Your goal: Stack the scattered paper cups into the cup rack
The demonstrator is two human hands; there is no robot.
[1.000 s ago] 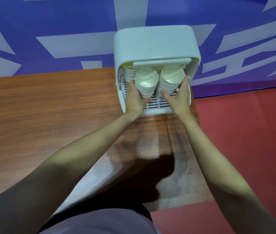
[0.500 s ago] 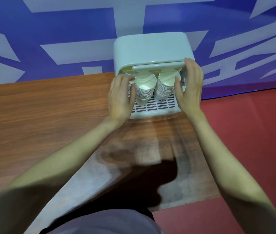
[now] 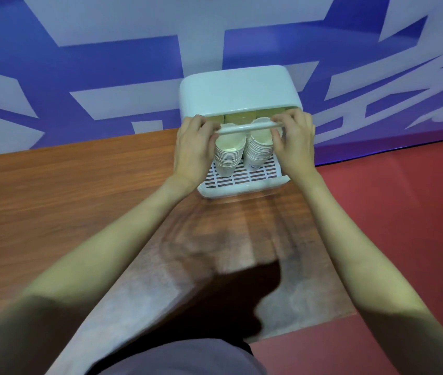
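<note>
**Head view: both hands on the rack's front bar**

Head view, looking down along two bare forearms to a white cup rack [image 3: 238,94] at the far edge of the wooden worktop [image 3: 52,201], hard against a blue wall panel [image 3: 106,58] with large white lettering, cropped and unreadable. Left hand [image 3: 194,151] curled around the left end of a pale horizontal bar [image 3: 244,128] across the rack's open front, fingers over the top, thumb beneath. Right hand [image 3: 295,143] pinching the right end of the same bar, fingertips above, thumb below. Behind and under the bar, two nested stacks of paper cups [image 3: 228,155] tilted toward the camera, side by side on the slotted white tray [image 3: 242,180] of the rack, the left stack just beside the left hand. Small bluish mark on the lowest cup of the right stack, too small to read. More cups dimly seen farther back under the rack's hood. Red floor [image 3: 391,226] to the right of the worktop.
</note>
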